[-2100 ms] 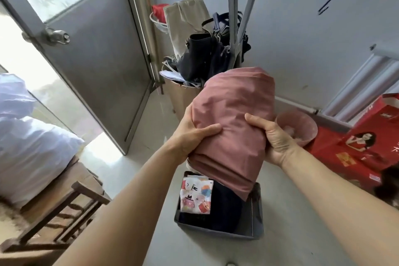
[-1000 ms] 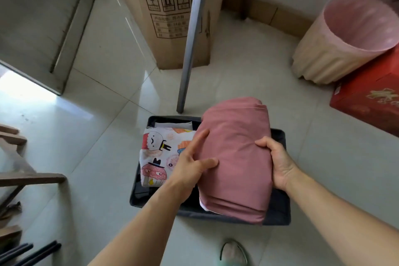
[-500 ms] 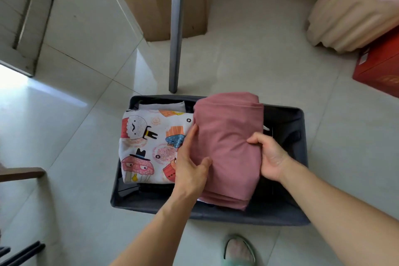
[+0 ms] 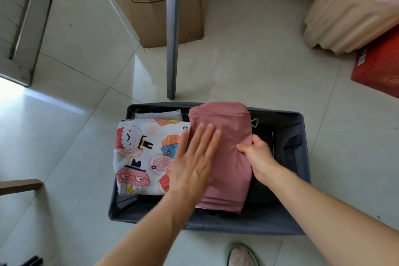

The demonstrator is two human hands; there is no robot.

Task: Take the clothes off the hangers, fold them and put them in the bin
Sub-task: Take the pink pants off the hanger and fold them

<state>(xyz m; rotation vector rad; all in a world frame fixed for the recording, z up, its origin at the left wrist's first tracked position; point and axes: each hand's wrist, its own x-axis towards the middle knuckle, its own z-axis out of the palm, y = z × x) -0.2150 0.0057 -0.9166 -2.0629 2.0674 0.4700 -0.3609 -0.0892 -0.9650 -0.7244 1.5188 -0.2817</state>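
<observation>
in the grey bin (image 4: 302, 157), the flat, open left hand (image 4: 194, 164) presses the folded pink garment (image 4: 226, 131); the right hand (image 4: 258, 155) grips its edge.

your view is bright with daylight pouring in from the doorway at the left, where the floor (image 4: 71, 54) blows out to white glare and the glossy tiles carry a sheen. shadows stay soft and short under the bin (image 4: 302, 190). the wide lens bows the pole (image 4: 172, 28) and box (image 4: 151, 2) outward, and the left hand (image 4: 192, 162) is slightly motion-blurred.
</observation>
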